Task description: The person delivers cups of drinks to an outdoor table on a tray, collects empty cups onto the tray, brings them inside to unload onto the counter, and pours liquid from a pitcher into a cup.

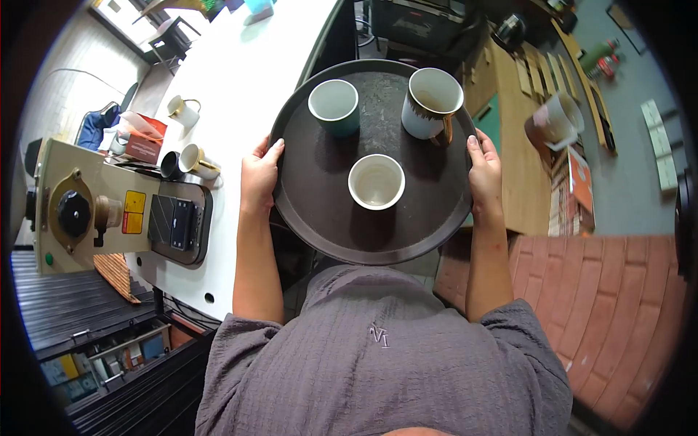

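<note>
A round dark tray is held level in front of my body, gripped at both sides. My left hand grips its left rim, with the thumb on top and the other fingers mostly hidden beneath. On the right rim, my right hand holds it the same way. Three vessels stand upright on the tray: a green cup with a white inside at the back left, a white mug with a brown drip pattern and gold handle at the back right, and a white cup near the middle.
To the left, a white counter bears a beige machine, a black scale, a dark cup and white mugs. A wooden cabinet and a brick-patterned surface are at the right.
</note>
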The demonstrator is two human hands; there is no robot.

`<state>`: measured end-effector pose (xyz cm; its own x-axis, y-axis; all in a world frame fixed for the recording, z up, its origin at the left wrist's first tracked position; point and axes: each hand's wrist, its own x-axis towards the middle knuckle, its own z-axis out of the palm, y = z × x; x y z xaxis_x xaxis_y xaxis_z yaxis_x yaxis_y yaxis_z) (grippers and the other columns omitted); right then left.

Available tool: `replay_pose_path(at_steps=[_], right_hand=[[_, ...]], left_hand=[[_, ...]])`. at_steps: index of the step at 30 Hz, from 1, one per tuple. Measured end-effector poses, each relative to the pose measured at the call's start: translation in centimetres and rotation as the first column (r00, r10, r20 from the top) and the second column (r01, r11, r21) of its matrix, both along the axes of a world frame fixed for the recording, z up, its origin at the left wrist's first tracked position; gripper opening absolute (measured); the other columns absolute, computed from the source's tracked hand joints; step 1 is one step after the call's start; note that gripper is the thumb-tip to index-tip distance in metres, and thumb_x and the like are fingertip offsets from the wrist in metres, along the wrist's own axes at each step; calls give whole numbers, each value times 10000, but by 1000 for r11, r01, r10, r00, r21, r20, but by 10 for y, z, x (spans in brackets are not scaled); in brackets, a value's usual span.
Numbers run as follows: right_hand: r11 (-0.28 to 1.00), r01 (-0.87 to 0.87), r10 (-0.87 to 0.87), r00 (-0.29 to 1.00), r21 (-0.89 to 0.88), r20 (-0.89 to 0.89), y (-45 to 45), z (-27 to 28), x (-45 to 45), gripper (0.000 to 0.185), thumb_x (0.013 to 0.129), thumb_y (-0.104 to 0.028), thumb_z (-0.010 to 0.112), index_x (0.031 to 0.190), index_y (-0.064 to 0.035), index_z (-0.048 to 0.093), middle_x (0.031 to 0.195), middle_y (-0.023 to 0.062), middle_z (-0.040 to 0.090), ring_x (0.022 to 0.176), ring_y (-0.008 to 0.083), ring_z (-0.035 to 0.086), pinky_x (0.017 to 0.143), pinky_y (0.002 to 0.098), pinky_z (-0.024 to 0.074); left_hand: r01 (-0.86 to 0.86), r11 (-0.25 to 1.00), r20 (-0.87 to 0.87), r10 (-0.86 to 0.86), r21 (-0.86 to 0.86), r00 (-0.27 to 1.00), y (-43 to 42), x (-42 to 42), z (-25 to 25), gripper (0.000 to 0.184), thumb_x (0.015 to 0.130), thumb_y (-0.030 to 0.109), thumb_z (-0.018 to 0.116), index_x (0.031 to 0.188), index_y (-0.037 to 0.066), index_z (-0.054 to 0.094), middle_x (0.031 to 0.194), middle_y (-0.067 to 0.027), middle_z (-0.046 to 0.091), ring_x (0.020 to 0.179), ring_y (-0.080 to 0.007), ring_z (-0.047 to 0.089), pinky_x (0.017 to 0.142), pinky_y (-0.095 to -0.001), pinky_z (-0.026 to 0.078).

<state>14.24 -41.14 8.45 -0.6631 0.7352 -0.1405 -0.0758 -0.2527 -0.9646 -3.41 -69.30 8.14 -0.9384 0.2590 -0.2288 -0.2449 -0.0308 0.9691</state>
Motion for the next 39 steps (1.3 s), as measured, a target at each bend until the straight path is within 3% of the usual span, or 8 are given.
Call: replay_pose_path(at_steps=[10,13,20,23,29,31,36,39], right_hand=[[973,-226,224,973,42,58,54,-40,-200,297,956,-201,489,1180,-11,531,1026,44,622,907,102,572,807,240,451],[958,-284,280,957,44,78,62,-44,-258,300,954,-206,497,1184,-21,547,1030,38,625,898,99,570,803,237,447],[879,-458,442,887,129,137,75,-75,-378,316,943,-208,520,1186,-11,565,1022,32,634,894,87,564,806,219,432],[820,-544,519,838,179,172,78,-86,-433,318,940,-192,524,1191,0,564,1031,29,634,899,82,561,812,211,427],[690,-682,658,731,243,183,85,-108,-519,328,936,-159,523,1197,38,546,1036,47,630,914,83,553,809,209,422],[619,-670,638,733,409,236,87,-115,-541,332,925,-178,533,1167,48,558,1044,76,611,929,137,561,830,237,422],[456,-721,655,668,521,352,80,-121,-587,307,902,-177,547,1131,23,591,939,122,566,847,204,558,770,284,432],[430,-683,638,693,591,336,76,-127,-601,291,897,-169,546,1115,13,605,884,127,551,786,216,547,727,300,430]], left_hand=[[-167,969,-142,143,-180,980,14,-141,-46,294,896,117,550,1122,-71,565,944,-119,655,827,-142,604,726,-258,480],[-293,865,-270,192,-408,944,18,-168,-50,305,879,132,566,1126,-45,569,920,-131,658,798,-156,607,733,-279,476],[-430,770,-245,354,-471,903,8,-227,-102,295,855,162,585,1104,5,595,847,-114,668,729,-180,615,706,-293,466],[-436,697,-140,441,-570,887,16,-243,-95,272,856,160,586,1097,35,605,848,-106,673,726,-176,616,702,-292,462],[-567,550,-157,618,-613,770,38,-260,-97,255,857,173,598,1083,55,614,803,-87,667,700,-156,604,688,-285,456],[-581,511,-147,658,-634,739,43,-270,-95,259,856,186,603,1080,58,615,802,-88,666,700,-157,603,688,-283,455],[-494,289,-114,763,-820,636,59,-278,-83,354,835,273,628,1134,84,618,870,-124,679,793,-244,648,731,-329,473],[-527,294,-126,773,-797,621,58,-283,-93,390,826,289,636,1161,91,608,922,-133,678,858,-282,649,767,-355,479]])
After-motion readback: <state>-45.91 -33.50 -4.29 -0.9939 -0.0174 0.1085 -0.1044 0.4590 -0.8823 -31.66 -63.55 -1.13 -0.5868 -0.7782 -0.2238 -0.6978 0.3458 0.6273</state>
